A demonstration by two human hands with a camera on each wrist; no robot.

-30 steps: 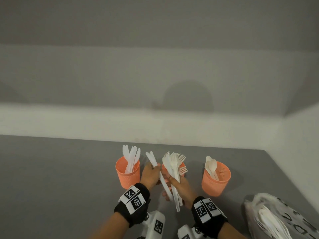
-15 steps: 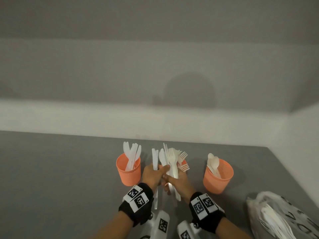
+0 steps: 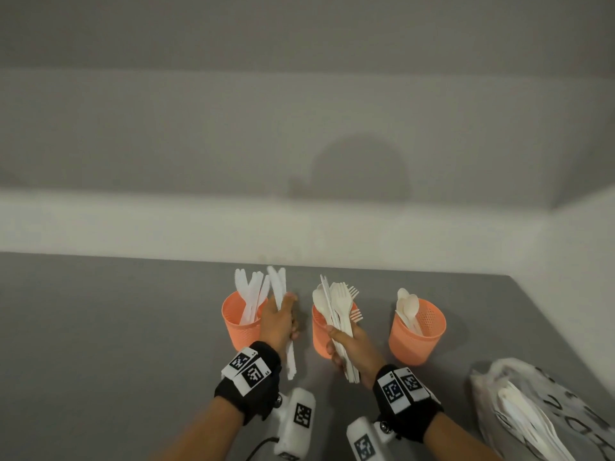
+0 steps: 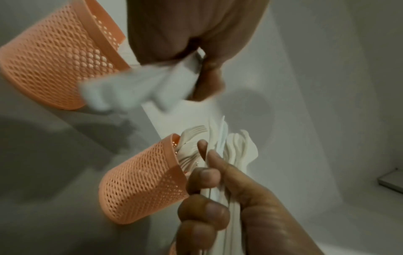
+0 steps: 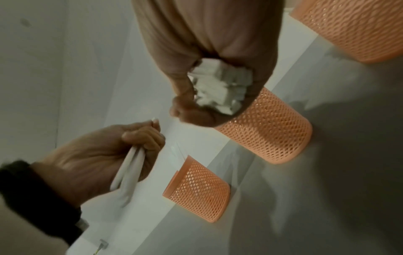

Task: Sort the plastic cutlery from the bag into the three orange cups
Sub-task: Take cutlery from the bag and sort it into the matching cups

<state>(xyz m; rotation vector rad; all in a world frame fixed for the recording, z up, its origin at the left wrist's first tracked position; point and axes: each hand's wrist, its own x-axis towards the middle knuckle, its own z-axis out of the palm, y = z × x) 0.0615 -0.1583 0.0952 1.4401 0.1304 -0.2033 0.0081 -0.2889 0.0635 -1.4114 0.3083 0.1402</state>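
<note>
Three orange mesh cups stand in a row on the grey table. The left cup (image 3: 240, 324) holds white knives, the middle cup (image 3: 320, 337) forks, the right cup (image 3: 417, 334) spoons. My left hand (image 3: 279, 319) grips two white knives (image 3: 278, 287) upright, just right of the left cup. My right hand (image 3: 349, 344) holds a mixed bundle of cutlery (image 3: 336, 304) in front of the middle cup. The wrist views show the same: the knife handles (image 4: 139, 86) held by my left hand (image 4: 196, 57), the bundle's handle ends (image 5: 220, 86) in my right fist (image 5: 209, 69).
A white printed plastic bag (image 3: 545, 407) with more cutlery lies at the table's lower right. A pale wall ledge (image 3: 299, 227) runs behind the cups, and a side wall (image 3: 582, 261) closes the right. Bare grey tabletop (image 3: 100, 344) stretches to the left.
My left hand has pulled the knives away from the bundle and carried them left toward the knife cup. The right hand still holds the bundle by the middle cup.
</note>
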